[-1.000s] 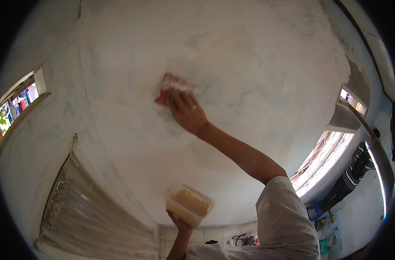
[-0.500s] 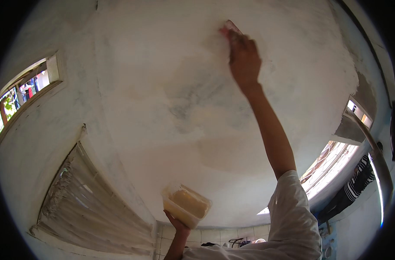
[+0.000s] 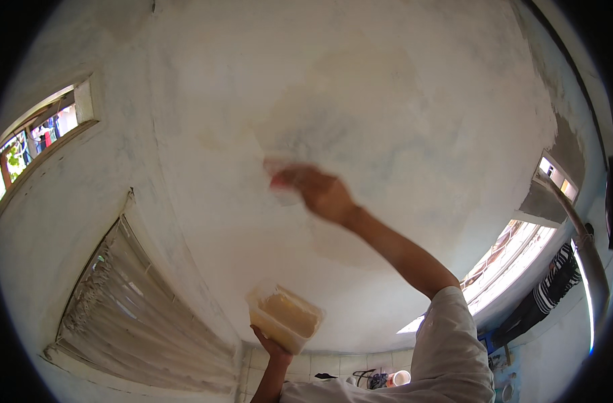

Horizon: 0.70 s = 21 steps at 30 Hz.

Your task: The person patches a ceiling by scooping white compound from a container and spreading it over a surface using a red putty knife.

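In my left hand (image 3: 275, 347), low in the middle, rests a pale yellow plastic tub (image 3: 274, 330), its open side showing a beige paste-like filling. The fingers hold it from beneath and the side. My right hand (image 3: 326, 195) is raised before a white plastered surface (image 3: 232, 80) with grey and beige patches. A red, flat tool that looks like a putty scraper (image 3: 279, 180) is gripped in it; motion smears its edge and my fingertips. The tool is at or close against the surface, left of a bluish-grey patch.
A curtained opening (image 3: 145, 316) lies at the lower left, with a small window (image 3: 34, 148) above it. At the right are a bright window (image 3: 508, 262), a pole (image 3: 575, 225) and dark striped cloth (image 3: 541, 295). A white bucket-like container (image 3: 400, 378) shows below.
My right hand has swept down and to the left with the red scraper, from the upper middle of the surface. The tub in my left hand has shifted only slightly.
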{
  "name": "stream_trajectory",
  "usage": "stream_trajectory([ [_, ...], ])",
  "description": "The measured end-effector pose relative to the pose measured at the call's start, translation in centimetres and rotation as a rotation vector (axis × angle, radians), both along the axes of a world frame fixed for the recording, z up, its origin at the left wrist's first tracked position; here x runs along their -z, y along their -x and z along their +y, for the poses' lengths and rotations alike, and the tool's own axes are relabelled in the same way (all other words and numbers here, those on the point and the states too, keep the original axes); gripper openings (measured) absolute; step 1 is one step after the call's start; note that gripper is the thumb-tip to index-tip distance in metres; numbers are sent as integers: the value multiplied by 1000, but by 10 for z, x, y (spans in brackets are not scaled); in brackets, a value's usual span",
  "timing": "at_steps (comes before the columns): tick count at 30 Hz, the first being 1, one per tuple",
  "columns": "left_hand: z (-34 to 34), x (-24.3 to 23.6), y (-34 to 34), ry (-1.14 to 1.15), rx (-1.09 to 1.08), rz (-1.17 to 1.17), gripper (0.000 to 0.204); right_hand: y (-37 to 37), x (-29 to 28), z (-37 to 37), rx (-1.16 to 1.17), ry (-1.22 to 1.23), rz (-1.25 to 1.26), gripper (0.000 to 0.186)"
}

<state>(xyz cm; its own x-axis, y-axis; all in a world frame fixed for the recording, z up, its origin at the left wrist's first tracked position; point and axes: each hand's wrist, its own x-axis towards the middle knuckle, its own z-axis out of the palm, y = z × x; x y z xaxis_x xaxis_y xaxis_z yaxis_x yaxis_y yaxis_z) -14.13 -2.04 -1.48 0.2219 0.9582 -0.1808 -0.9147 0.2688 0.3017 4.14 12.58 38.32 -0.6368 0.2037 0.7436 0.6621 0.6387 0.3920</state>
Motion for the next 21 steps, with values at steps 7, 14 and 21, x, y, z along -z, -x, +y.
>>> stream_trajectory([
  [7,-5,-7,-1,65,29,69,95,-35,-181,-14,416,-526,394,29],
  [14,2,19,3,57,30,12,94,14,-51,43,387,-507,-58,32],
  [21,1,10,1,39,55,-63,91,28,-9,16,56,55,-38,37],
])
